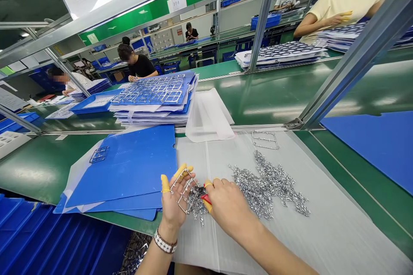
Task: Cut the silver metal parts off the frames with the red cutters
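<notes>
My left hand [172,208], with yellow finger cots on, holds a chrome-coloured sprue frame [184,193] by its edge, tilted above the table. My right hand [229,206] is closed around red-handled nippers [206,199], whose jaws are at the frame's right side and partly hidden. Below the frame lies a small heap of shiny pieces [198,211]. A larger pile of small silvery parts [266,182] spreads to the right of my right hand on a pale sheet [322,232]. Beyond it rests another sprue frame [265,146].
Blue sheets [129,172] at left carry a dark metallic frame [99,154]. Behind them stands a stack of sheets with frames [155,94], beside white foam [209,116]. A metal post [348,60] rises at right. Blue bins [48,240] sit lower left. Several people work beyond.
</notes>
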`<state>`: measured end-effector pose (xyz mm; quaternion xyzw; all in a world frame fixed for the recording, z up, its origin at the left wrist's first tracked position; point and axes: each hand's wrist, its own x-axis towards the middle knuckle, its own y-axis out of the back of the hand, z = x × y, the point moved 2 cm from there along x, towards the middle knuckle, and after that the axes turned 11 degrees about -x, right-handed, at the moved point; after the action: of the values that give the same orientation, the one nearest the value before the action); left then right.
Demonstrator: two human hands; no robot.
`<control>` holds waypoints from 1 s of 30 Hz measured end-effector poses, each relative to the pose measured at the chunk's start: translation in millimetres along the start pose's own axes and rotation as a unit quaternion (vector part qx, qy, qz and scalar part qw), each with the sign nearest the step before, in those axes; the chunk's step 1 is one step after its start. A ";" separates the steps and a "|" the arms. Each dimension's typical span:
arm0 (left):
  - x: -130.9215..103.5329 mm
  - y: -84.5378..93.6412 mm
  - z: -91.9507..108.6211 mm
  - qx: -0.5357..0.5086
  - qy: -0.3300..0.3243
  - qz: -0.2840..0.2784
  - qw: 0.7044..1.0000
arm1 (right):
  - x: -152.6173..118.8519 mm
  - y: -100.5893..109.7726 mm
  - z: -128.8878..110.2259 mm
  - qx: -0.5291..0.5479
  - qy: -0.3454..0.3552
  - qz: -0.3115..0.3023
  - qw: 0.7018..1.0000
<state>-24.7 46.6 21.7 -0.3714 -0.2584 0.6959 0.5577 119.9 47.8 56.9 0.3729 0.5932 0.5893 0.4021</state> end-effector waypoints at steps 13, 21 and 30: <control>8.1 -0.1 -0.4 -0.011 -0.014 0.024 1.000 | -5.7 -3.1 -12.2 0.064 0.021 0.019 0.998; 3.6 -4.9 -0.4 0.007 -0.031 0.025 0.999 | -6.0 0.0 -14.1 0.057 0.022 0.016 0.998; 4.4 -3.8 -2.0 0.021 -0.042 0.035 0.998 | -4.3 0.4 -13.3 0.061 0.022 0.000 0.998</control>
<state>-21.3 51.7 22.5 -0.3394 -0.2536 0.7352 0.5291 109.5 38.6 57.1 0.3837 0.6368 0.5602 0.3653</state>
